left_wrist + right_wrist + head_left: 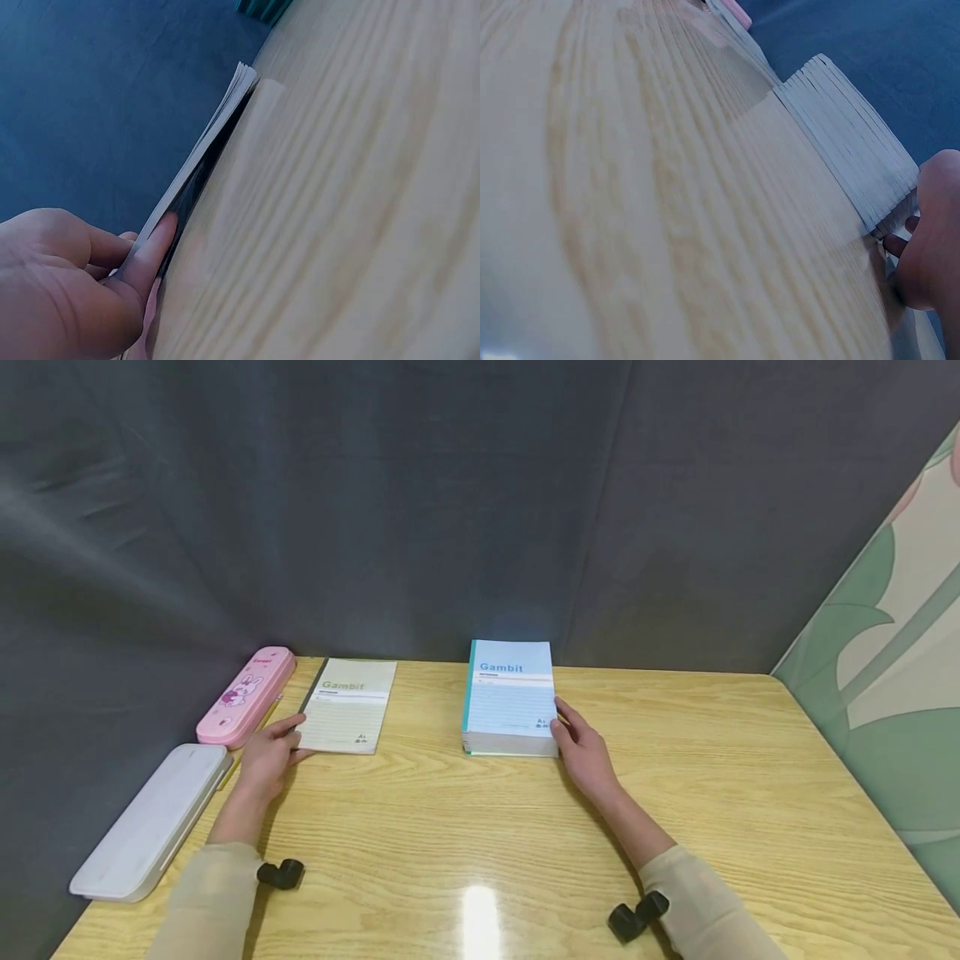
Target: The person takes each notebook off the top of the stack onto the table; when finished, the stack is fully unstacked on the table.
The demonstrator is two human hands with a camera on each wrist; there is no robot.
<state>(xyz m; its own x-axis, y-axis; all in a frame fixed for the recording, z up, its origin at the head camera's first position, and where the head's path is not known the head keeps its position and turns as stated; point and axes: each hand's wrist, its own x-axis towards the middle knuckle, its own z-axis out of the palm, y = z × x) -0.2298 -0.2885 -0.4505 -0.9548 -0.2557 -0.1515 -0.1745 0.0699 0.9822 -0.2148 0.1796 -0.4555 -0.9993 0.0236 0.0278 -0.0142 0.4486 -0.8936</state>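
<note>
My left hand [268, 756] pinches a thin notebook [348, 706] with a pale cover by its dark-spined left edge. In the left wrist view a finger [159, 236] lies along the notebook's underside, and a dark gap shows between notebook and table. My right hand [585, 756] rests against the right side of a thick stack of notebooks [512, 693], the top one blue and white. In the right wrist view the stack's layered page edges [847, 139] face the camera, with the hand at its near corner.
A pink pencil case [247, 693] with a bunny print lies at the table's left, behind a white case [153, 822]. A yellow pencil [231, 772] lies beside them, partly hidden by my left hand. A dark curtain [450, 510] closes off the wooden table's [420, 835] back edge.
</note>
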